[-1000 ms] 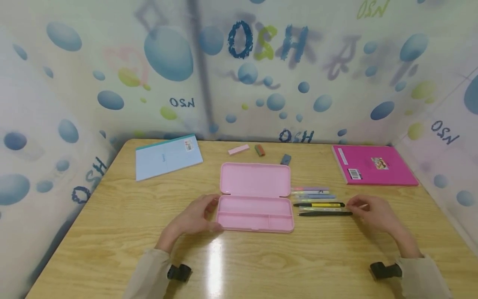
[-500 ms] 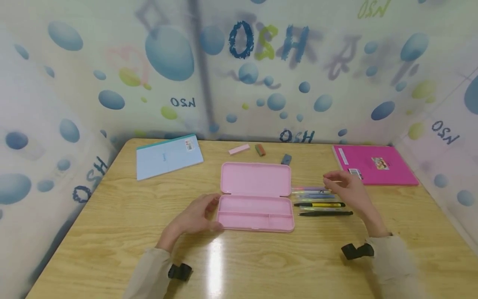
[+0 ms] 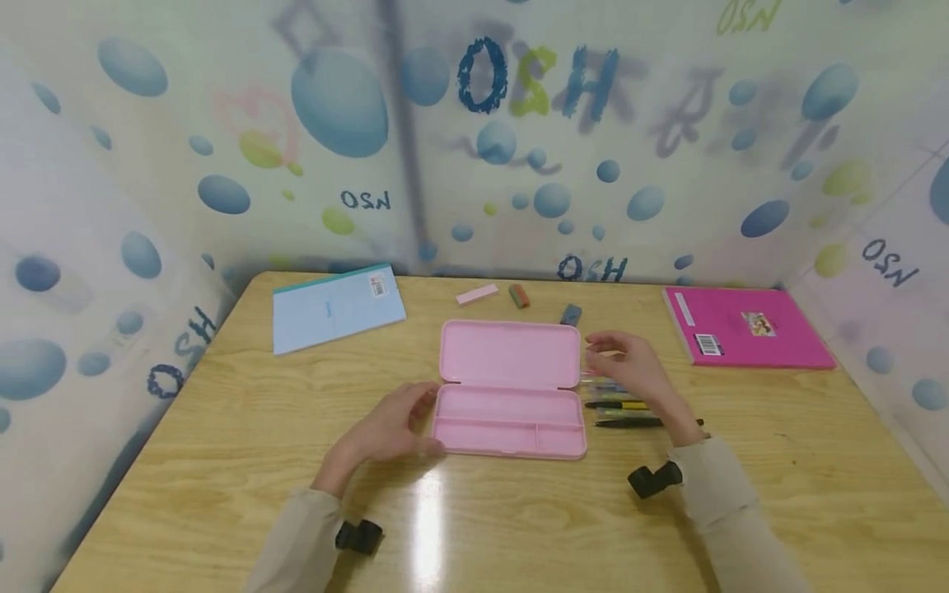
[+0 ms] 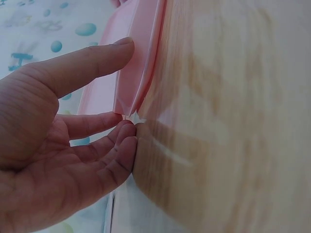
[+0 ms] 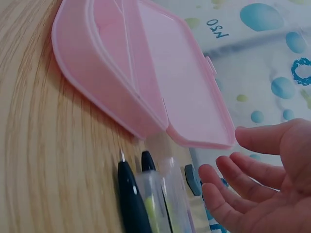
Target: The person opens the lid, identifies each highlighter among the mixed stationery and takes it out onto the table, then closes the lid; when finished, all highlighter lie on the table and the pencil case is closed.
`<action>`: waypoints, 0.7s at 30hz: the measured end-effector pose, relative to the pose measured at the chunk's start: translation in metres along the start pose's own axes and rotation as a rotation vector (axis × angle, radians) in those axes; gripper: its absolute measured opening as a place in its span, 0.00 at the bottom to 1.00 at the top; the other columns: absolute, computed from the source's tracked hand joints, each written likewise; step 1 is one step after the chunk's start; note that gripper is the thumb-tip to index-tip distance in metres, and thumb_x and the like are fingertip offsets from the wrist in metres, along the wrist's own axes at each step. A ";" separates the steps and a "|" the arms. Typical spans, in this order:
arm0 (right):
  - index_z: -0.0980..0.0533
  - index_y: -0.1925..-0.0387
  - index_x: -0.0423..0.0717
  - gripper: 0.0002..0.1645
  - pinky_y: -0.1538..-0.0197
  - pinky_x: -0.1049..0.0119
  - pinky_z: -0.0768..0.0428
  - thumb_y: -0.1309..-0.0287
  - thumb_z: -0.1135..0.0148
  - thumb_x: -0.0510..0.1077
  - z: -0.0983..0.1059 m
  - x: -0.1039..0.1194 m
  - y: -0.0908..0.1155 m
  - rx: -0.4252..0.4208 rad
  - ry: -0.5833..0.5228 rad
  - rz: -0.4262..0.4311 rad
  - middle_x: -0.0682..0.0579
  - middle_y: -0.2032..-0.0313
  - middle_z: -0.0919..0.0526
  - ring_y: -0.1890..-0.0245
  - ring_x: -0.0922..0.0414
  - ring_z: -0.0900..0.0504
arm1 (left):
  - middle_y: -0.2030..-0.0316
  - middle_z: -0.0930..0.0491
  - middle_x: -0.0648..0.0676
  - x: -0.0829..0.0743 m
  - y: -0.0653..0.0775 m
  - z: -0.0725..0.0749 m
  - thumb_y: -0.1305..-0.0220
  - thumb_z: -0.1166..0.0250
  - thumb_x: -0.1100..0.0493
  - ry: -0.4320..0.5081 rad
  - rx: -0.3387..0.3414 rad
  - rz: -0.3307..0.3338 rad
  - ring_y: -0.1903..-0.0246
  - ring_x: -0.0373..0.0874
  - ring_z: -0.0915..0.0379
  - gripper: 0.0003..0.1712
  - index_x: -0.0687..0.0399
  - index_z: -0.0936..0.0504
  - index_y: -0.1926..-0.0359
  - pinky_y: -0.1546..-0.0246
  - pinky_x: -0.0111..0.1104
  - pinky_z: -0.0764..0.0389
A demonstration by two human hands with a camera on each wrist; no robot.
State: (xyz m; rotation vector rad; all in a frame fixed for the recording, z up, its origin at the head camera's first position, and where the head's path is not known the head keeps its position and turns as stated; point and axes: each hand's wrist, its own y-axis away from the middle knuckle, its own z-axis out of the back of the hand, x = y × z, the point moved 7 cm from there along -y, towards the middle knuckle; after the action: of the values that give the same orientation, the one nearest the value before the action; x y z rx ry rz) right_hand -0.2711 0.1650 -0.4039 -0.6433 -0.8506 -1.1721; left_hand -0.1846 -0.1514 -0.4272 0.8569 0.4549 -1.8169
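Note:
An opened pink pencil case point(image 3: 511, 354) lies on the wooden table, its lid folded back and its compartments bare. Around its left end my left hand point(image 3: 389, 422) curls, thumb along the near corner and fingers at the side; the left wrist view shows the thumb point(image 4: 97, 65) against the pink wall. My right hand point(image 3: 630, 362) hovers by the lid's right edge with loosely bent fingers and nothing in them. In the right wrist view its thumb tip is right at the lid's corner. Below that hand lie several pens, including a black pen point(image 5: 131, 199), partly hidden by the hand and wrist.
Behind the case lie a pink stick-shaped piece point(image 3: 477, 294), a green and orange eraser point(image 3: 520, 296) and a small blue-grey block point(image 3: 571, 315). A light blue notebook point(image 3: 337, 313) is at back left, a magenta notebook point(image 3: 771, 346) at back right. Patterned walls border the table.
My right hand has moved left from the pens' right ends, passing over them to the lid's right edge. My left hand and the case have stayed in place.

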 end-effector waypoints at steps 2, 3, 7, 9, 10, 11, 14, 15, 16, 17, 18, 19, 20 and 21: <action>0.31 0.41 0.29 0.26 0.56 0.56 0.17 0.35 0.41 0.42 -0.004 0.003 -0.002 0.008 -0.013 0.001 0.32 0.50 0.23 0.57 0.43 0.19 | 0.50 0.26 0.59 0.000 0.000 0.000 0.55 0.23 0.52 0.001 0.000 -0.001 0.50 0.52 0.30 0.48 0.66 0.34 0.36 0.51 0.42 0.26; 0.33 0.40 0.29 0.27 0.57 0.55 0.17 0.35 0.42 0.41 -0.006 0.004 -0.003 0.017 -0.018 0.000 0.31 0.48 0.24 0.57 0.42 0.19 | 0.50 0.26 0.59 0.000 0.000 0.000 0.55 0.23 0.52 0.000 0.001 -0.002 0.50 0.52 0.30 0.48 0.66 0.34 0.36 0.52 0.42 0.26; 0.36 0.36 0.30 0.31 0.56 0.54 0.18 0.35 0.42 0.42 -0.012 0.007 -0.005 0.047 0.012 -0.009 0.31 0.44 0.27 0.53 0.39 0.20 | 0.50 0.26 0.59 0.000 0.000 0.000 0.55 0.23 0.52 0.002 -0.002 0.000 0.51 0.52 0.30 0.48 0.66 0.34 0.36 0.52 0.41 0.26; 0.36 0.36 0.31 0.31 0.55 0.54 0.18 0.35 0.42 0.42 -0.014 0.008 -0.005 0.055 0.025 -0.019 0.31 0.43 0.28 0.51 0.39 0.21 | 0.50 0.26 0.59 0.000 0.000 0.000 0.55 0.23 0.52 0.003 -0.002 0.002 0.51 0.52 0.30 0.48 0.66 0.34 0.36 0.52 0.41 0.26; 0.36 0.36 0.32 0.31 0.55 0.54 0.18 0.35 0.42 0.43 -0.014 0.008 -0.005 0.053 0.029 -0.024 0.32 0.43 0.27 0.51 0.39 0.21 | 0.50 0.26 0.59 0.000 0.000 0.000 0.55 0.23 0.52 0.003 -0.002 0.003 0.51 0.52 0.30 0.48 0.66 0.34 0.36 0.52 0.41 0.26; 0.35 0.36 0.32 0.30 0.55 0.54 0.18 0.35 0.42 0.43 -0.013 0.009 -0.005 0.048 0.031 -0.026 0.32 0.43 0.27 0.50 0.39 0.21 | 0.50 0.26 0.59 0.000 0.000 0.000 0.55 0.23 0.52 0.002 -0.002 0.004 0.50 0.52 0.30 0.48 0.66 0.34 0.36 0.52 0.41 0.26; 0.34 0.37 0.34 0.29 0.54 0.54 0.19 0.35 0.42 0.44 -0.011 0.013 -0.003 0.026 0.041 -0.019 0.34 0.44 0.26 0.50 0.40 0.21 | 0.50 0.26 0.59 0.001 -0.001 0.000 0.55 0.23 0.52 0.002 -0.004 0.006 0.51 0.51 0.30 0.48 0.65 0.33 0.36 0.51 0.42 0.26; 0.33 0.37 0.34 0.29 0.53 0.53 0.19 0.35 0.42 0.44 -0.011 0.015 -0.002 0.017 0.042 -0.011 0.34 0.44 0.26 0.49 0.40 0.22 | 0.50 0.26 0.58 0.001 -0.001 0.000 0.56 0.23 0.52 0.000 -0.005 0.006 0.51 0.51 0.30 0.48 0.65 0.33 0.36 0.51 0.42 0.26; 0.33 0.38 0.34 0.28 0.53 0.53 0.19 0.35 0.41 0.44 -0.010 0.017 -0.001 0.009 0.034 -0.002 0.34 0.45 0.26 0.49 0.40 0.21 | 0.50 0.26 0.58 0.001 -0.001 0.000 0.56 0.23 0.52 -0.002 -0.006 0.007 0.51 0.51 0.30 0.48 0.65 0.33 0.36 0.51 0.42 0.26; 0.32 0.39 0.34 0.28 0.53 0.54 0.19 0.35 0.41 0.44 -0.009 0.019 0.001 -0.001 0.031 0.011 0.34 0.45 0.25 0.49 0.40 0.21 | 0.51 0.26 0.58 0.001 -0.001 0.000 0.56 0.23 0.52 -0.004 -0.007 0.008 0.51 0.51 0.30 0.48 0.65 0.33 0.36 0.52 0.42 0.26; 0.32 0.40 0.34 0.27 0.52 0.54 0.19 0.35 0.41 0.44 -0.008 0.021 0.003 -0.008 0.021 0.025 0.34 0.46 0.25 0.49 0.41 0.21 | 0.51 0.26 0.58 0.001 -0.001 0.000 0.56 0.23 0.52 -0.005 -0.008 0.007 0.51 0.51 0.30 0.48 0.64 0.33 0.36 0.52 0.42 0.26; 0.32 0.41 0.34 0.26 0.53 0.55 0.19 0.36 0.41 0.43 -0.007 0.023 0.005 -0.014 0.007 0.034 0.35 0.46 0.24 0.49 0.41 0.21 | 0.51 0.26 0.58 0.000 -0.001 0.000 0.56 0.23 0.52 -0.007 -0.008 0.007 0.51 0.51 0.30 0.48 0.64 0.33 0.36 0.52 0.42 0.26; 0.31 0.42 0.33 0.25 0.53 0.56 0.19 0.36 0.40 0.43 -0.007 0.024 0.007 -0.021 -0.006 0.047 0.35 0.47 0.24 0.49 0.42 0.21 | 0.51 0.26 0.58 0.000 -0.001 0.000 0.56 0.23 0.51 -0.008 -0.009 0.005 0.52 0.51 0.30 0.48 0.64 0.33 0.36 0.53 0.42 0.26; 0.30 0.44 0.33 0.23 0.53 0.58 0.19 0.36 0.40 0.42 -0.006 0.026 0.009 -0.027 -0.020 0.057 0.36 0.48 0.23 0.49 0.43 0.22 | 0.52 0.26 0.58 0.000 -0.001 0.000 0.56 0.23 0.51 -0.013 -0.010 0.002 0.52 0.50 0.30 0.48 0.64 0.33 0.36 0.53 0.42 0.26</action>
State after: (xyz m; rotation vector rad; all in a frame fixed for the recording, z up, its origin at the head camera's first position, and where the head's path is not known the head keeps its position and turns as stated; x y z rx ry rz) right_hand -0.2570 0.1493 -0.3852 -0.6988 -0.8296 -1.1293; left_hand -0.1856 -0.1511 -0.4270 0.8382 0.4538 -1.8160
